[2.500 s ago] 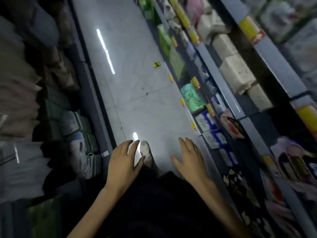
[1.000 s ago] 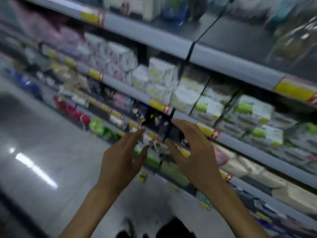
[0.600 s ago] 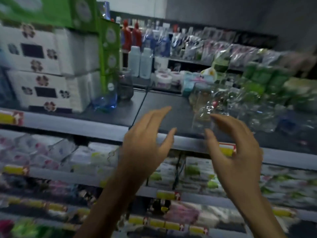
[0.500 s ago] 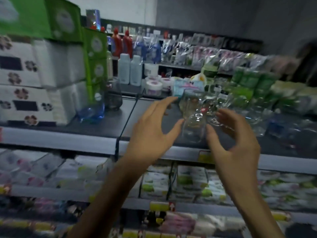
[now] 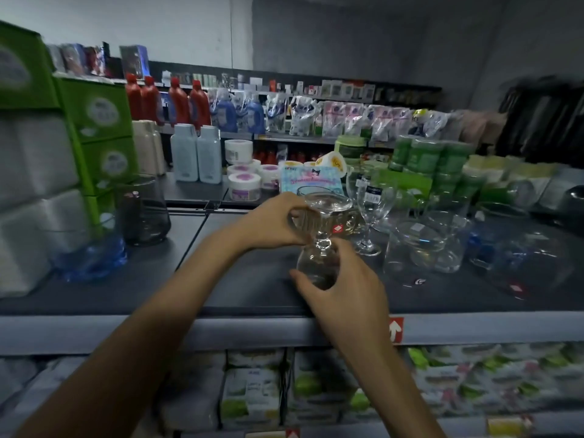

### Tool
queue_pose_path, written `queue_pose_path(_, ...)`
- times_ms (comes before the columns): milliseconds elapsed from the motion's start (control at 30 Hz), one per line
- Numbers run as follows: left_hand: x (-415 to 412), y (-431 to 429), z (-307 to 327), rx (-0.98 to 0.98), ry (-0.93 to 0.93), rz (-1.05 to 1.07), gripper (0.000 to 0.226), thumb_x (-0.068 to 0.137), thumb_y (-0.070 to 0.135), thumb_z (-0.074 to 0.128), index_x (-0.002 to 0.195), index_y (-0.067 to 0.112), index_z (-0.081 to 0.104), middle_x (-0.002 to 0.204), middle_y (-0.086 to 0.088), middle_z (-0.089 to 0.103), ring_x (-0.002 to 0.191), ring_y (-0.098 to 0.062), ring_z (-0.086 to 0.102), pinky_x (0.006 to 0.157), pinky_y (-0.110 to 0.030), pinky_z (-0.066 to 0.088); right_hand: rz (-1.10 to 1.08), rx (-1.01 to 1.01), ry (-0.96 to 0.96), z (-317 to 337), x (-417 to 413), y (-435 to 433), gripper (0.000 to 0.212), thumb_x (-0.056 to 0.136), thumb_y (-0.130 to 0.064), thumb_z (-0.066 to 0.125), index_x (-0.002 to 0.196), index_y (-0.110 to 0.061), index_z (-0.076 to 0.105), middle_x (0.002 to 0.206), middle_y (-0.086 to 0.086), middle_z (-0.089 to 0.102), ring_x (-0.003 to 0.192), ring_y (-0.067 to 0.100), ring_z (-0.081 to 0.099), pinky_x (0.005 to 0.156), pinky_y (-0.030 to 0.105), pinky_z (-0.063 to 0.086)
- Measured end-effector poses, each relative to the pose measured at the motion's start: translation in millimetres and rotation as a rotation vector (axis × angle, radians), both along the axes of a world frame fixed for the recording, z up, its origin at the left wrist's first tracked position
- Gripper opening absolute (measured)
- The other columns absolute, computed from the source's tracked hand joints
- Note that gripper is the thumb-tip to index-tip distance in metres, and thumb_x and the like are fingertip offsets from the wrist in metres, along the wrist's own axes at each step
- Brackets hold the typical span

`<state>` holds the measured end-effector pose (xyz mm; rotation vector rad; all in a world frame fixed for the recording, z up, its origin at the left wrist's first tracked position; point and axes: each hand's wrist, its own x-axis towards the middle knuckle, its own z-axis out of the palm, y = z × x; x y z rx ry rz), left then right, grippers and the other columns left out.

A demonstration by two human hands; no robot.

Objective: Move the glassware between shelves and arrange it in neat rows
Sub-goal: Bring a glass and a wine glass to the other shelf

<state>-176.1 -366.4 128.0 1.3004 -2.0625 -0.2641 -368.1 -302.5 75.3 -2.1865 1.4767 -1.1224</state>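
Glasses (image 5: 325, 213) clasped: left grip (image 5: 271, 222) above, right grip (image 5: 347, 290) below.

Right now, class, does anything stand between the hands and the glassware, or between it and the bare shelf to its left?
Nothing visible does. The left hand and right hand both grip the glassware, and the shelf to its left lies bare as far as the dark tumbler.

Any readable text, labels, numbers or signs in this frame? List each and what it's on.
No words or numbers are legible.
Sign: white up arrow on red tag, shelf edge.
Too small: red diamond sticker on held glass.
Blurred: dark label on stemmed glass.
Blurred: print on blue pack, green boxes.
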Motion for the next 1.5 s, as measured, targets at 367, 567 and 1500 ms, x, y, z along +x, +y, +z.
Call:
queue_pose_path(367,-4.7,-4.6,0.5,0.063,-0.010,0.149,0.028,0.074,0.021,0.090,0.077,0.020,0.062,0.089,0.001,0.072,0.088,-0.023,0.069,0.086,-0.052,0.056,0.121,0.014,-0.353,9.2,-13.8,10.1,0.065,0.070,-0.057,0.087,0.121,-0.042,0.049,0.106,-0.031,0.066,0.099,-0.013,0.062,0.083,0.019,0.052)
queue_pose_path(567,-9.6,43.9,1.3,0.091,0.297,0.143,0.036,0.077,0.008,0.088,0.082,-0.003,0.054,0.100,-0.018,0.071,0.093,-0.029,0.070,0.088,-0.045,0.059,0.242,0.041,-0.589,26.1,-35.5,30.7,0.057,0.062,-0.048,0.090,0.108,-0.040,0.058,0.096,-0.016,0.070,0.094,0.002,0.068,0.078,0.016,0.053)
queue_pose_path(1500,-63.2,224.1,-39.8,0.263,1.559,-0.314,0.109,0.061,0.017,0.099,0.155,0.017,0.043,0.149,-0.017,0.056,0.134,-0.038,0.058,0.099,-0.060,0.053,-0.090,0.053,-1.022,19.1,-118.3,186.8,0.055,0.059,-0.018,0.090,0.112,-0.020,0.074,0.098,0.002,0.080,0.091,0.016,0.077,0.071,0.021,0.061)
